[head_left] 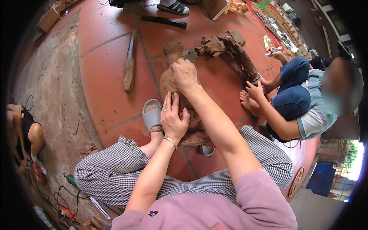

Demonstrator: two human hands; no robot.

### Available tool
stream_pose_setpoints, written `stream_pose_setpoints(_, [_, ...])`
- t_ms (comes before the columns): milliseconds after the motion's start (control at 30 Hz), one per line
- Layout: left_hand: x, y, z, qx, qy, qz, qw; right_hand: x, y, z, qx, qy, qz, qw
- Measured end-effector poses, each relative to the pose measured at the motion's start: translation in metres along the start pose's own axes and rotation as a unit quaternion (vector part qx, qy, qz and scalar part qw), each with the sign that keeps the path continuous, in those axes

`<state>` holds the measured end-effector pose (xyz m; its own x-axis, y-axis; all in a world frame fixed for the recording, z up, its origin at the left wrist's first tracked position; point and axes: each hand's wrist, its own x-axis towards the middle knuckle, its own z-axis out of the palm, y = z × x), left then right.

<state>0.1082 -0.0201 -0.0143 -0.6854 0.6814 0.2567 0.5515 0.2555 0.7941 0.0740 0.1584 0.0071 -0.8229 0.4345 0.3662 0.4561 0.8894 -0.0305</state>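
Note:
A carved brown wooden figure [167, 81] with a rounded head lies or leans between my legs; which of the two, I cannot tell. My left hand [174, 119] rests on its lower part, fingers stretched out flat, with a ring and a bracelet showing. Higher up, against the figure's neck and chest, my right hand [184, 74] is closed with its knuckles up. A small dark grey flat piece [190, 55] shows just past those knuckles. Whether it is in my fingers is hidden. Under the figure sits a reddish-brown wooden base [194, 138].
A long wooden mallet-like stick [130, 63] and a dark bar [163, 22] lie on the red tiles [103, 73]. At right, a seated co-worker [299, 96] holds a gnarled dark wood piece [241, 57] and a marker-like tool [274, 51]. Cables and an orange tool [69, 214] lie lower left.

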Motion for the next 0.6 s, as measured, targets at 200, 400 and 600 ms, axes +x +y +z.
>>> stream_pose_setpoints(200, [-0.002,-0.007,-0.002,0.017,0.014,0.006,1.000,-0.030,-0.006,-0.016,0.066,0.030,-0.005,0.997])
stream_pose_setpoints(400, [-0.001,-0.005,0.003,0.013,0.005,0.010,1.000,-0.013,0.002,-0.010,0.050,0.018,0.019,0.998])
stream_pose_setpoints(600, [-0.005,-0.010,0.000,0.024,0.017,0.009,1.000,-0.052,0.003,-0.028,0.142,0.033,0.048,0.988])
